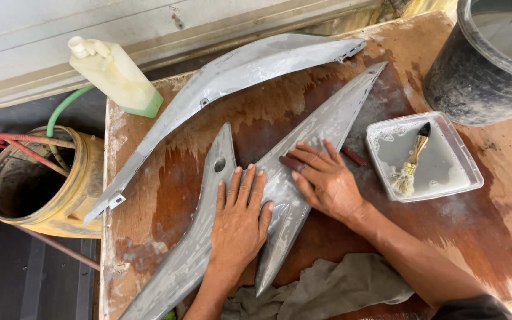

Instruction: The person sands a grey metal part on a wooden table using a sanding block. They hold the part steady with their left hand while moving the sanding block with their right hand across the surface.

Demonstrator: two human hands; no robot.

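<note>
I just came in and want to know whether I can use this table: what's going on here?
A person is working on a grey, V-shaped body panel that lies on a wet wooden table. The left hand lies flat on the panel, and the right hand presses a small dark red piece against it. A second long grey panel lies behind. To the right sit a tray of cloudy water with a brush in it and a dark bucket. A rag lies near the front edge.

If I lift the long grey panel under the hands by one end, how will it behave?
The grey panel looks thin and long, so it would probably flex and feel light. Its surface looks wet and filmy, so likely slippery. The left hand lies flat on it, and the right hand presses something small and dark against it.
</note>
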